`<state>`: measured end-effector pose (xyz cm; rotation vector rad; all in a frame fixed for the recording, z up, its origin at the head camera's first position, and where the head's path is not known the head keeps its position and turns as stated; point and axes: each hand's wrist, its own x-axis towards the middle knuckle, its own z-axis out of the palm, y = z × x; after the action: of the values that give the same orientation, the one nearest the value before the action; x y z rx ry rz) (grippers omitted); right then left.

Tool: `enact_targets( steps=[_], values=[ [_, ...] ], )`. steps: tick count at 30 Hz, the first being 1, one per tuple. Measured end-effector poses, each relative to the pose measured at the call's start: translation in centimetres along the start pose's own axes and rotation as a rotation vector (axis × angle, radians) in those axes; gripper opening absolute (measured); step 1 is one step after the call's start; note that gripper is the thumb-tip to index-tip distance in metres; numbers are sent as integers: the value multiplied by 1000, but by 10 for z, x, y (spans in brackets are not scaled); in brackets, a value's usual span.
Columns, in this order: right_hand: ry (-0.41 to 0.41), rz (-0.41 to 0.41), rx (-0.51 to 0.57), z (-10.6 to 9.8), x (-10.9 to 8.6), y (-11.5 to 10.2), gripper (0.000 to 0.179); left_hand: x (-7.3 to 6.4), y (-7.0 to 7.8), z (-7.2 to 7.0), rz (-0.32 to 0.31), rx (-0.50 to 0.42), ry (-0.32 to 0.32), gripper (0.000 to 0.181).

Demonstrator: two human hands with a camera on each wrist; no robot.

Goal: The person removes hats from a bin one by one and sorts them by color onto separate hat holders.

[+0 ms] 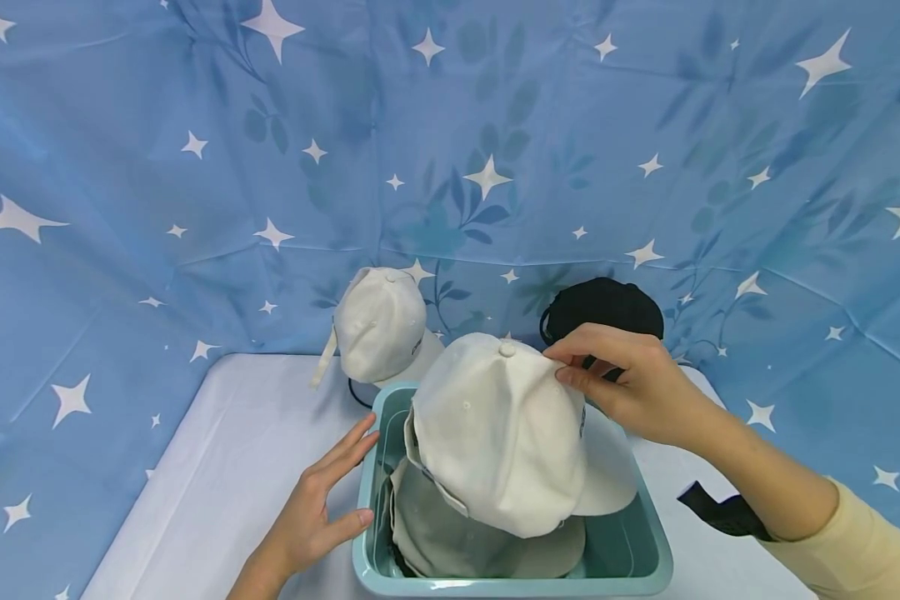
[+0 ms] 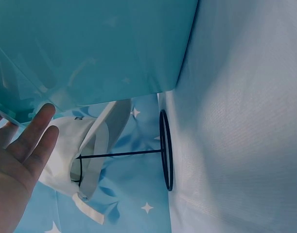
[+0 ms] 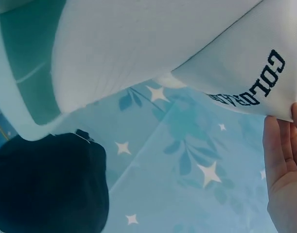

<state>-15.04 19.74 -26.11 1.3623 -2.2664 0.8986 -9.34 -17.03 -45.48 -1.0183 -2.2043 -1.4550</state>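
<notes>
My right hand (image 1: 630,383) pinches the crown of a white baseball cap (image 1: 502,442) between thumb and fingertips. The cap hangs over a teal plastic bin (image 1: 517,587), its brim to the right. Dark lettering on its front shows in the right wrist view, where the fingers (image 3: 279,155) hold the fabric edge. Beneath it a grey-beige cap (image 1: 487,546) lies in the bin, partly covered. My left hand (image 1: 311,496) is at the bin's left rim, fingers spread and fairly straight, fingertips right at the rim.
Behind the bin on the left, another white cap (image 1: 382,325) sits on a black wire stand (image 2: 165,150). A black cap (image 1: 607,308) is at the back right, partly behind my right hand. A blue star-patterned curtain (image 1: 450,125) backs the white table (image 1: 217,467).
</notes>
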Motion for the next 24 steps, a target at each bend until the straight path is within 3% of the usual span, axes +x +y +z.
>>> enact_targets(
  steps=[4,14,24],
  values=[
    [30,-11,-23,-7,7,0,46,0,0,0,9,4,2,73],
    [63,81,-39,-15,20,2,40,1,-2,1,30,-8,-2,73],
    [82,100,-69,-16,39,10,35,0,-1,0,14,-6,-3,73]
  ],
)
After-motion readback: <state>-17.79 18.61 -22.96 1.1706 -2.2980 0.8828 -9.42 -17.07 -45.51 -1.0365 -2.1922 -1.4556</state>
